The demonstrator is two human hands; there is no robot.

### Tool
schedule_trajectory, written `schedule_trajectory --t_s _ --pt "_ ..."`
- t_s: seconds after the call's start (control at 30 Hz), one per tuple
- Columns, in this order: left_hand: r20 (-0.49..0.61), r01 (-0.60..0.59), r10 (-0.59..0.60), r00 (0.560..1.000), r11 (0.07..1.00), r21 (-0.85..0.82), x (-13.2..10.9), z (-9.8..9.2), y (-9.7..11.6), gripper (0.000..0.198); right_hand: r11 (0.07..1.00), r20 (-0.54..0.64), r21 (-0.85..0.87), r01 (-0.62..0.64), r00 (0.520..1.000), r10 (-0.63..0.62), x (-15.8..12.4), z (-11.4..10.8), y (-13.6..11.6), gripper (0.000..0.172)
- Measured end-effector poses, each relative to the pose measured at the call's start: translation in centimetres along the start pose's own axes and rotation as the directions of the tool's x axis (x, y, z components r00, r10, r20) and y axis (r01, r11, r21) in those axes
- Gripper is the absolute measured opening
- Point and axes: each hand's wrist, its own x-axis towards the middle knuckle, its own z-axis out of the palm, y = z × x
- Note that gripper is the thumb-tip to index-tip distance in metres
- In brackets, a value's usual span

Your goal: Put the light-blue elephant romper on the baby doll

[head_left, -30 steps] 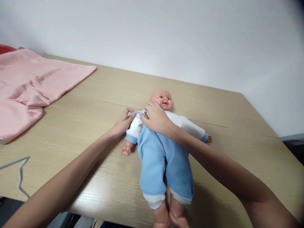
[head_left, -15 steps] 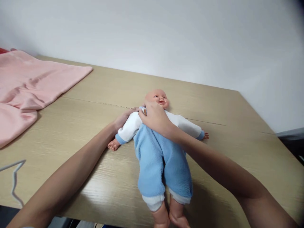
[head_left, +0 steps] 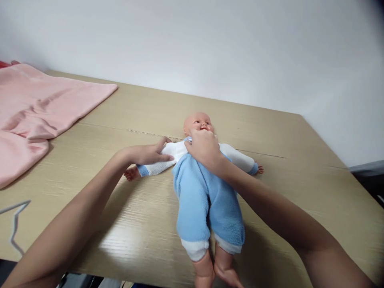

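A baby doll in a blue fleece romper with white sleeves lies on its back on the wooden table, head away from me. My left hand lies flat, fingers stretched, on the doll's white sleeve, which is spread out to the left. My right hand is closed on the romper's fabric at the doll's chest, just under its chin. The doll's bare feet reach the table's near edge.
A pink cloth lies spread at the table's far left. A thin grey wire shape sits at the near left edge. A white wall stands behind the table.
My left hand went from pinching at the doll's shoulder to lying flat on its sleeve. The doll's arm swung outward to the left. My right hand shifted slightly toward the chin.
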Motion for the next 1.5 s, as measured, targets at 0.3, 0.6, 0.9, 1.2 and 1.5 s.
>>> schedule_trajectory --t_s 0.3,0.6,0.9,1.2,1.5 --pt "-0.097 0.139 -0.116 0.989 0.951 0.276 0.0 1.0 0.7 0.064 0.997 0.121 0.067 -0.046 0.992 0.037 -1.9 -3.7 4.4 0.048" --pt "-0.262 0.079 0.063 0.963 0.865 0.496 0.2 2.5 0.1 0.059 0.816 0.373 0.549 -0.182 0.927 -0.044 -7.8 -4.3 14.2 0.055" --pt "-0.135 -0.458 0.598 0.79 0.723 0.517 3.7 9.5 10.8 0.024 0.958 -0.251 0.222 0.184 0.96 -0.126 -13.2 0.1 18.7 0.033" --pt "0.148 -0.413 0.4 0.904 0.73 0.544 10.4 13.5 13.2 0.013 0.902 -0.249 0.43 0.036 0.965 0.08 -16.0 2.3 24.8 0.047" --pt "0.111 -0.829 0.842 0.528 0.482 0.282 9.7 13.4 11.1 0.029 0.836 -0.414 0.439 0.33 0.9 -0.138 -11.5 -3.9 22.1 0.047"
